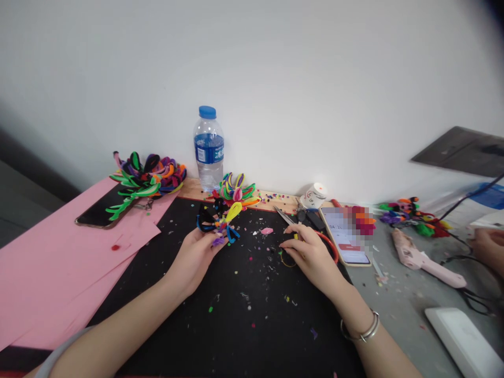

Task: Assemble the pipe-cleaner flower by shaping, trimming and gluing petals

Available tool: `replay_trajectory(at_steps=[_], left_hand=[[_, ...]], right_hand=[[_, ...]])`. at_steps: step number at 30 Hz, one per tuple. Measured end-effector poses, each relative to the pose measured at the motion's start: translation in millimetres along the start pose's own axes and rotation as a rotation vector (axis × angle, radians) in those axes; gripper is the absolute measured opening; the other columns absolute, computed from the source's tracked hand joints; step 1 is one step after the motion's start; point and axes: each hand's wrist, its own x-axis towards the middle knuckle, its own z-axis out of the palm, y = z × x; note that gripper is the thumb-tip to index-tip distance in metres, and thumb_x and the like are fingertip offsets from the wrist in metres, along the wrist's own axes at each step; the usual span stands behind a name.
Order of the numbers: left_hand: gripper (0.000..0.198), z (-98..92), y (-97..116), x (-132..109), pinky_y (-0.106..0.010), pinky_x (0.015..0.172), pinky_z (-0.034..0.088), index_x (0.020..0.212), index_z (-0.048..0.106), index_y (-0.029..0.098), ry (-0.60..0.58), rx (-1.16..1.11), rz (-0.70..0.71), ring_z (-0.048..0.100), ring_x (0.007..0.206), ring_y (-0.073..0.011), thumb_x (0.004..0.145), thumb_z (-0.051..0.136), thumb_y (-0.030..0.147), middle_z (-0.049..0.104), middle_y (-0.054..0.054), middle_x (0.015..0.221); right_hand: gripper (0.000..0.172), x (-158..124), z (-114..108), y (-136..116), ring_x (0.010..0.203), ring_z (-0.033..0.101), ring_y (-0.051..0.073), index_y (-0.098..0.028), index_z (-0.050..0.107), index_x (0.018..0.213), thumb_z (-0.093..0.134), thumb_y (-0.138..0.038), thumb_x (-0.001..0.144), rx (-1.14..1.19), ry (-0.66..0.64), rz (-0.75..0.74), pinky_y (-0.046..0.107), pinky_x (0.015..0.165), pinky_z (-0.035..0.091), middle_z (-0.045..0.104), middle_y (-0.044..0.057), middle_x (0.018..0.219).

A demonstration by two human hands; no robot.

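My left hand [197, 255] pinches a small pipe-cleaner figure [222, 226] with yellow, blue, black and purple loops, held above the black mat [236, 336]. To the right, my right hand [307, 250] hovers over the mat with thumb and fingers apart, and nothing shows between them. Beside its fingertips are the blades of scissors [284, 215], whose red handles [329, 245] lie partly behind the hand. A thin yellow ring [288, 261] rests just under the fingers. Between my two hands a small pink piece [266, 231] lies among scraps.
Pipe-cleaner bundles [157, 176] lie on a dark phone and pink paper [79, 262] at left. A water bottle [209, 152] and paper cup [314, 196] stand behind. At right are a lit phone [342, 236], a glue gun [427, 265], a white box [464, 338] and another person's hand [488, 247].
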Motion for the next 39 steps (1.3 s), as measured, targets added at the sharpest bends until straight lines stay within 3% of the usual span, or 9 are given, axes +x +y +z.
replay_trajectory(at_steps=[13,17,25,29,34,39], left_hand=[[0.016,3.7,0,-2,-0.029,0.087,0.042,0.082,0.065,0.017,-0.043,0.036,-0.049,0.055,0.091,-0.0150,0.067,0.063,0.014,0.065,-0.001,0.088],[0.018,3.9,-1,-3,-0.029,0.084,0.042,0.086,0.064,0.017,-0.102,0.075,-0.078,0.056,0.088,-0.0146,0.068,0.062,0.014,0.064,-0.002,0.087],[0.021,5.6,-8,-11,-0.029,0.081,0.042,0.092,0.060,0.017,-0.267,0.193,-0.240,0.056,0.087,-0.0153,0.072,0.060,0.015,0.063,-0.003,0.088],[0.021,7.0,-10,-14,-0.026,0.076,0.043,0.094,0.060,0.017,-0.324,0.284,-0.287,0.057,0.084,-0.0151,0.072,0.060,0.017,0.063,-0.003,0.087],[0.026,8.2,-15,-17,-0.029,0.081,0.043,0.100,0.059,0.018,-0.425,0.306,-0.331,0.056,0.089,-0.0164,0.074,0.058,0.017,0.064,-0.003,0.092],[0.027,12.2,-15,-20,-0.024,0.078,0.043,0.101,0.060,0.019,-0.481,0.324,-0.357,0.057,0.085,-0.0133,0.075,0.057,0.013,0.065,-0.001,0.093]], right_hand=[[0.015,-1,1,-1,0.095,0.048,0.020,-0.020,0.061,0.078,0.048,-0.013,0.081,0.013,-0.075,-0.002,0.039,0.084,0.040,0.049,0.007,0.106],[0.014,2,0,-1,0.093,0.050,0.019,-0.020,0.062,0.077,0.051,-0.012,0.079,0.166,-0.002,0.080,0.036,0.082,0.041,0.050,0.006,0.103],[0.011,4,-10,-11,0.074,0.052,0.013,-0.021,0.064,0.076,0.055,-0.015,0.077,0.434,0.143,0.259,0.028,0.062,0.043,0.049,0.005,0.103],[0.012,3,-11,-24,0.078,0.050,0.014,-0.022,0.065,0.075,0.055,-0.015,0.076,0.436,0.199,0.189,0.030,0.067,0.043,0.048,0.005,0.102],[0.014,1,-2,-40,0.077,0.049,0.015,-0.023,0.066,0.077,0.054,-0.014,0.078,0.328,0.261,0.057,0.031,0.066,0.043,0.049,0.006,0.100],[0.015,-4,8,-49,0.088,0.049,0.018,-0.022,0.065,0.085,0.054,-0.013,0.079,0.216,0.248,-0.047,0.032,0.071,0.042,0.050,0.007,0.103]])
